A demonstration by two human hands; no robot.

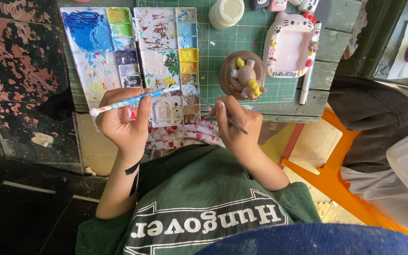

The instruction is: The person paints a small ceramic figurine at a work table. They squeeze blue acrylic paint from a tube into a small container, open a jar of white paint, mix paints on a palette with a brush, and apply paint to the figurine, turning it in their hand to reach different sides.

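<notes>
Left hand [121, 120] grips a blue-speckled brush [133, 99] — right hand [237, 127] grips a thin brush [225, 117].

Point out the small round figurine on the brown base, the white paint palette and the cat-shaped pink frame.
Small round figurine on brown base [245, 78], head view, on its pinkish body.
White paint palette [101, 71], head view, on a smeared mixing well.
Cat-shaped pink frame [290, 51], head view, on its pink centre.

Smooth white plastic paint palette [101, 71] crusted with matt dried colour; glossy blue-patterned brush handle [133, 99]; matt brown-and-pink clay figurine [244, 75]; rubbery green gridded cutting mat [227, 42]; rough weathered grey wooden table [327, 71].
</notes>
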